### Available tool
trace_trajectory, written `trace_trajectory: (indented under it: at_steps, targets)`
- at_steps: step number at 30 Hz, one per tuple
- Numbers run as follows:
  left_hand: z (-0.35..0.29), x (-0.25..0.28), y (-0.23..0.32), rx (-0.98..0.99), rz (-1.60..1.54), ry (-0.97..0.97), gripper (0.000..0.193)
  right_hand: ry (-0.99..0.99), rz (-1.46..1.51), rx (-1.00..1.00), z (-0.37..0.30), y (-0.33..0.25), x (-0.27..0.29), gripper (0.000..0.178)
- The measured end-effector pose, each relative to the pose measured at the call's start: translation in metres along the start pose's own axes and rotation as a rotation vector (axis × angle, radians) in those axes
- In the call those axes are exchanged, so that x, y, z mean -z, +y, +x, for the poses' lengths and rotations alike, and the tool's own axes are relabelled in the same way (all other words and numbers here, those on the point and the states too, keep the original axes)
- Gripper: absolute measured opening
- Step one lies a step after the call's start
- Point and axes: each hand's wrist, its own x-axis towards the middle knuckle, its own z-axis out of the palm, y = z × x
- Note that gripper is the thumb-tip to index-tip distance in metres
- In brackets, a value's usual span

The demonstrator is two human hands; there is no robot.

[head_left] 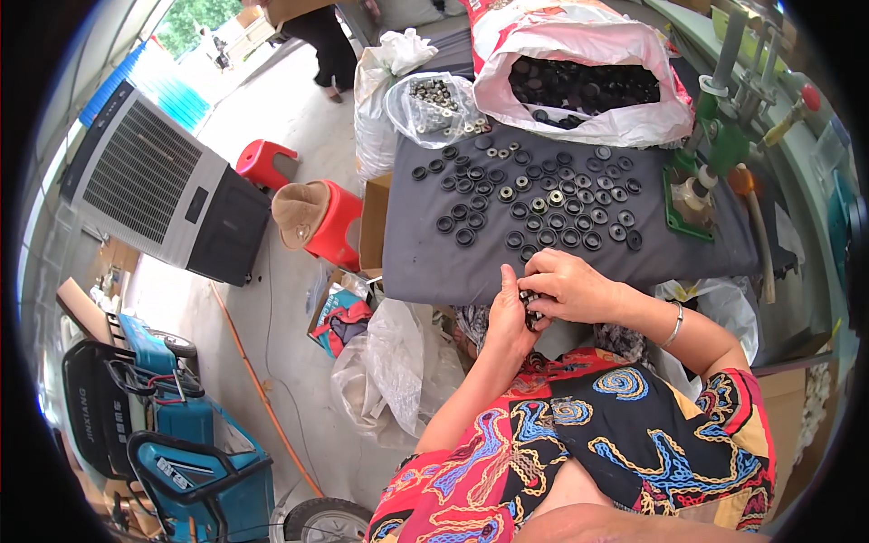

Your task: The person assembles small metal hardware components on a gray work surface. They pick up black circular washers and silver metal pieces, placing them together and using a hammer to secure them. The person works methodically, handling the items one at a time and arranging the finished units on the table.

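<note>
My left hand [512, 324] is closed around several small black round parts [531, 312] at the table's near edge, its thumb pointing up. Curled over them from the right is my right hand [572, 288], fingers bent inward; what its fingertips grip is hidden. Just beyond my fingers, many black ring-shaped parts [570, 237] lie spread on the dark cloth-covered table [434, 262]. A few of them have metal rings [536, 204] at their centres.
Behind the parts stands an open white sack [579, 127] of black pieces, beside a clear bag [407, 122] of small metal rings. A green hand press [688, 213] is at the right. Red stools [339, 231], an air cooler [149, 181] and a blue cart [195, 452] occupy the left; a person [321, 41] stands beyond.
</note>
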Motion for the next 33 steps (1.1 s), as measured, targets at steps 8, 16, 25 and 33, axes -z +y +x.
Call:
trace_trajectory:
  at_steps: [8,16,25,33]
  targets:
    - [0.002,-0.001,-0.004,-0.034,0.04,0.0,0.052,-0.002,-0.131,0.005,-0.002,-0.002,-0.003,0.023]
    - [0.011,0.011,-0.01,-0.022,0.185,-0.009,0.067,-0.112,0.058,-0.111,-0.008,0.01,-0.008,0.018]
    - [0.016,0.025,-0.011,0.006,0.351,-0.313,0.07,-0.375,0.58,-0.5,0.001,0.021,0.009,0.018]
    - [0.013,0.012,-0.003,-0.034,0.385,-0.131,0.068,-0.195,0.338,-0.341,0.005,0.014,0.001,0.025]
